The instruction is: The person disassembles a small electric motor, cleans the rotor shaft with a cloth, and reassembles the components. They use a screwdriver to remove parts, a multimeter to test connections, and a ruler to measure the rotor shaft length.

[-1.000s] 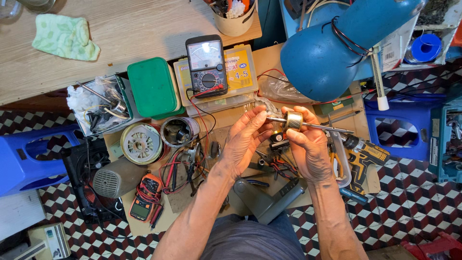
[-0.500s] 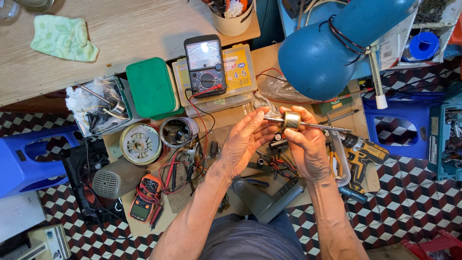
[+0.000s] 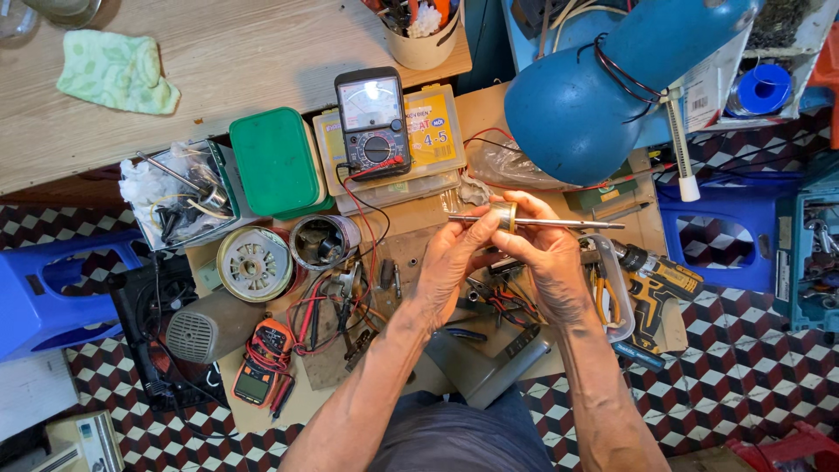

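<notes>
Cluttered workbench [image 3: 262,52] over checkered floor. Left hand [image 3: 454,258] and right hand [image 3: 546,258] pinching thin metal shaft [image 3: 559,224] with brass collar [image 3: 507,214], raised between fingertips. Likely rigid, light, slick; best gripped beside collar.

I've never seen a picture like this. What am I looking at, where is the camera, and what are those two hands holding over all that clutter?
There is no machine here: a person works with two bare hands. The one picture comes from a camera worn on the person's head, looking straight down. The left hand and right hand together hold a thin metal shaft with a small brass-coloured part on it, level above a cluttered workbench. On the bench lie an analog meter, a green box, a round motor part, an orange meter and a yellow-and-black cordless drill. A big blue lamp hangs over the right side.
</notes>
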